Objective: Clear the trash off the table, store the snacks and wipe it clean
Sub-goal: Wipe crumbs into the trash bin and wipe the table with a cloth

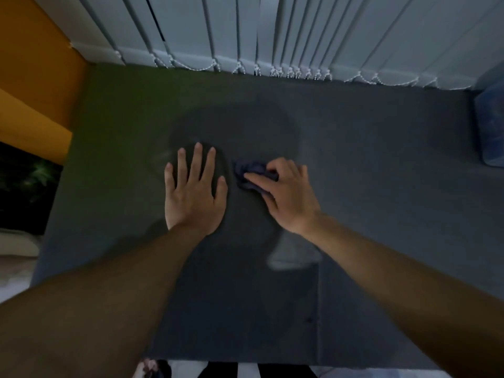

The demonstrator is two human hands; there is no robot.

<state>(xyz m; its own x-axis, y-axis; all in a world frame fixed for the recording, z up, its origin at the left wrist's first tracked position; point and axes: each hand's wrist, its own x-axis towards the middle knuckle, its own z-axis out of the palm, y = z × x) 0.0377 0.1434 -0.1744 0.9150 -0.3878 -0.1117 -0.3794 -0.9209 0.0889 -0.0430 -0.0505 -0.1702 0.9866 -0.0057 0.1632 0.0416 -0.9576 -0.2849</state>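
A dark grey table [368, 165] fills the view. My left hand [195, 190] lies flat on it near the middle, palm down, fingers spread, holding nothing. Just to its right, my right hand [286, 195] presses a crumpled dark blue cloth [249, 173] against the tabletop, fingers curled over it. Most of the cloth sticks out to the left of my fingers. A faint streaky patch shows on the table around and below both hands.
White vertical blinds [272, 34] hang along the table's far edge. A blue-and-white object [491, 126] sits at the table's right edge, cut off by the frame. An orange wall [35, 77] stands at the left, with floor showing at the bottom.
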